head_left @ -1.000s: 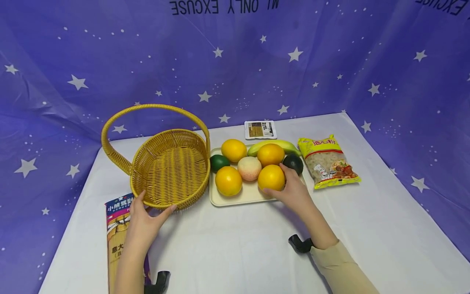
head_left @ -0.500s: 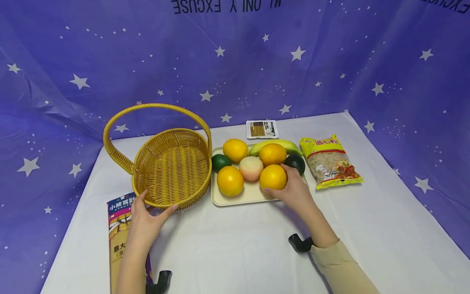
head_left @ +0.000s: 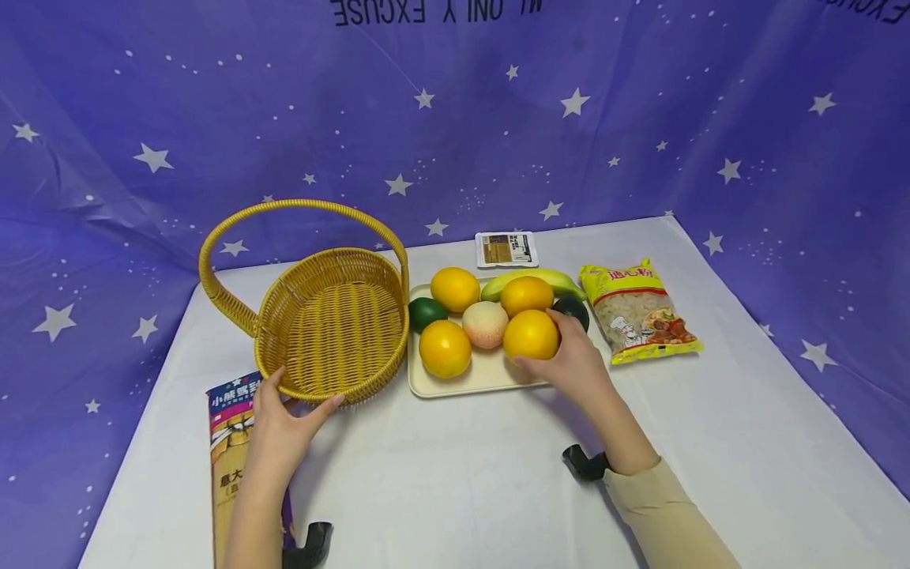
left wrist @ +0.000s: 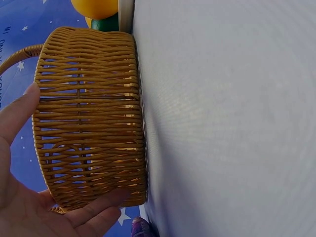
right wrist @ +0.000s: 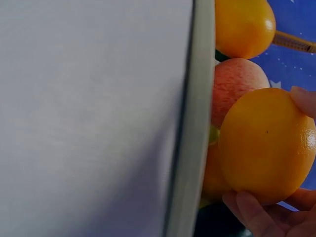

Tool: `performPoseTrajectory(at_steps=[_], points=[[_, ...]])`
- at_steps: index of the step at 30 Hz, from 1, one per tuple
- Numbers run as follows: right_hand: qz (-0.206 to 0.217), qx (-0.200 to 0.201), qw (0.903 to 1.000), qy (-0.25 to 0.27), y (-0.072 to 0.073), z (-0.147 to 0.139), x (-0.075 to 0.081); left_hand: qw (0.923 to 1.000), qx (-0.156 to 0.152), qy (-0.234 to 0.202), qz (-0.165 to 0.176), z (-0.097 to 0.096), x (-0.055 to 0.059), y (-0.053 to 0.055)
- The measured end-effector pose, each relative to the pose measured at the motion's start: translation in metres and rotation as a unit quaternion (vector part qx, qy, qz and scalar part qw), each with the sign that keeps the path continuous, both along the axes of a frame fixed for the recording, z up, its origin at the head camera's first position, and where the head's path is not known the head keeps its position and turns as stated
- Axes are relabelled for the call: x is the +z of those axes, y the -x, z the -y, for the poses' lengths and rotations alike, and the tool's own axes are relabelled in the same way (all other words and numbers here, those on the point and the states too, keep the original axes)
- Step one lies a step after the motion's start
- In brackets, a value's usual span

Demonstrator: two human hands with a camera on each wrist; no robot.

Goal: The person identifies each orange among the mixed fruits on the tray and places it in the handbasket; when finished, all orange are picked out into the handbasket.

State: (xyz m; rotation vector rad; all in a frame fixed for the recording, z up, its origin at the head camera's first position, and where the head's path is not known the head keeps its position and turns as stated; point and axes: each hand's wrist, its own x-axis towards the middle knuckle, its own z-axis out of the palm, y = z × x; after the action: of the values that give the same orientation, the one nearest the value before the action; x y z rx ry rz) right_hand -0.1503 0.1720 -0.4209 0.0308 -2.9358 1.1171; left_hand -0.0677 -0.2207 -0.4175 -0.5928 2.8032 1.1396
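My right hand [head_left: 576, 359] holds an orange [head_left: 532, 336] between thumb and fingers over the front right of a cream tray [head_left: 469, 389]. In the right wrist view, the same orange [right wrist: 269, 145] sits a little away from the tray's rim [right wrist: 190, 123]. A peach [head_left: 485, 325] lies beside it. At the left, my left hand [head_left: 280, 427] grips the near rim of a yellow wicker basket [head_left: 344, 340], which has nothing in it. The left wrist view has the thumb at the rim and other fingers against the woven wall [left wrist: 91, 118].
On the tray are more orange fruits [head_left: 445, 348], a green fruit [head_left: 426, 314], a dark avocado [head_left: 573, 310] and a banana [head_left: 562, 281]. A pasta bag [head_left: 643, 312] lies right, a spaghetti pack [head_left: 231, 450] under the left forearm, a small flat packet [head_left: 506, 250] behind.
My right hand has raised the orange slightly from its place on the tray. The left hand and the basket have stayed put.
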Motion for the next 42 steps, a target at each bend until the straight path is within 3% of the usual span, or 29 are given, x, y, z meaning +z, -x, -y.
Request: performPoseTrajectory(at_steps=[12,25,42], points=[[-0.032,0.019,0.9989,0.027,0.003,0.018,0.026,1.0000,-0.001,-0.002,0.006,0.002,-0.001,-0.001],[-0.044,0.085,0.9931,0.068,0.003,0.059,0.052,1.0000,-0.003,-0.001,0.001,0.002,0.000,-0.003],[-0.064,0.198,0.9736,0.094,-0.004,0.128,0.059,1.0000,-0.003,-0.001,-0.002,-0.001,0.001,-0.002]])
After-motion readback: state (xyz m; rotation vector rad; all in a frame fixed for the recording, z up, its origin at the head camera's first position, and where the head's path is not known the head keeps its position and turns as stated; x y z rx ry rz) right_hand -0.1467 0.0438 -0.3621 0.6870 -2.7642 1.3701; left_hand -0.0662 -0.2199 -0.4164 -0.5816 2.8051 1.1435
